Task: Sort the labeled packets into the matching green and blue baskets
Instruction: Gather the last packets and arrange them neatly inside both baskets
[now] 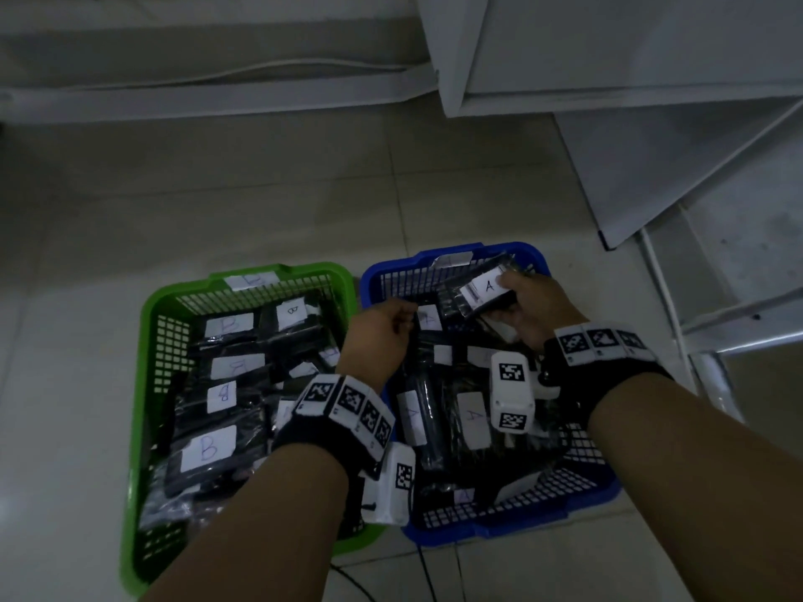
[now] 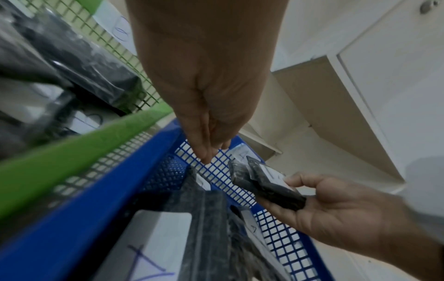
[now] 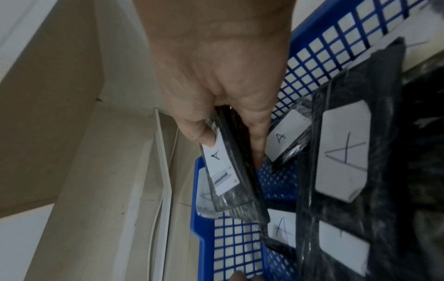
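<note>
**Last "A" packet held over the blue basket**

The right hand (image 1: 528, 310) grips a flat black plastic-wrapped packet with a white "A" label (image 1: 476, 292), thumb on the label and fingers (image 3: 258, 144) curled under it, above the far end of the blue plastic mesh basket (image 1: 578, 497). Below it lie more black packets marked "A". The left hand (image 1: 380, 336) hovers over the near-left part of that basket, close to the rim shared with the green plastic mesh basket (image 1: 143, 384); its fingers (image 2: 204, 152) hang loosely together and hold nothing. The green basket, on the left, is packed with packets labelled "B". Both baskets stand on the tiled floor (image 1: 260, 202).

Judged from here, the label matches the basket, so the risk is in the release. The packet is held near the far rim, and the slick wrap could slide off the pile and over the wall onto the floor. Letting go from height onto tilted packets would invite that.
</note>
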`<state>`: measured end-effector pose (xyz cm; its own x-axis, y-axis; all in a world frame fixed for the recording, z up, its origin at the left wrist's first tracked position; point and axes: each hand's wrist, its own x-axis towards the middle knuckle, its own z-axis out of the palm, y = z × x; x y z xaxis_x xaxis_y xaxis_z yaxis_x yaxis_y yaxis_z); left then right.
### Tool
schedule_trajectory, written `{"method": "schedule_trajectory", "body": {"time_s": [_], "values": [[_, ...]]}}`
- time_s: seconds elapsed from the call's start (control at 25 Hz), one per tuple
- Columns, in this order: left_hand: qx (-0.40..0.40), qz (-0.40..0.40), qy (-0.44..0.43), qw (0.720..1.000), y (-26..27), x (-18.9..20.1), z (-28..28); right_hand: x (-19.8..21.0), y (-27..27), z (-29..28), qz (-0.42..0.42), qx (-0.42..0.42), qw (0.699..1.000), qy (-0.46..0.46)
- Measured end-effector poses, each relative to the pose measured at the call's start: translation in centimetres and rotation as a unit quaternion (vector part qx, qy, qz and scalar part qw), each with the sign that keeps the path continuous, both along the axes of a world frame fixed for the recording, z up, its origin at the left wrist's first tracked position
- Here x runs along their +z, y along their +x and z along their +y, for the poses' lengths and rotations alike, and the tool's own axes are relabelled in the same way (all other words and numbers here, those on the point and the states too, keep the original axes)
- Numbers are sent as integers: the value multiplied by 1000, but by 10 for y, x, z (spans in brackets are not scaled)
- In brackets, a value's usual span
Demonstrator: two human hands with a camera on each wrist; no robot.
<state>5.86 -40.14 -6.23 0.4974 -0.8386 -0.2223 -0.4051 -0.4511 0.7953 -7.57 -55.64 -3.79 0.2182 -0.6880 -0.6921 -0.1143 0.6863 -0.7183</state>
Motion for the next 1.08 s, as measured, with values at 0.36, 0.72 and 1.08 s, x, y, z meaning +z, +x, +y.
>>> {"method": "schedule_trajectory", "body": {"time_s": [0.36,0.72,1.08], "values": [[-85,-88,207,971,-23,-3,-28,-10,-36,-9,-22,85,996,-35],[133,166,121,970,-25,-6,-25,-15,-35,-13,-49,128,990,18],[209,240,48,947,-18,2,-29,-14,-44,-5,35,250,968,10]]}}
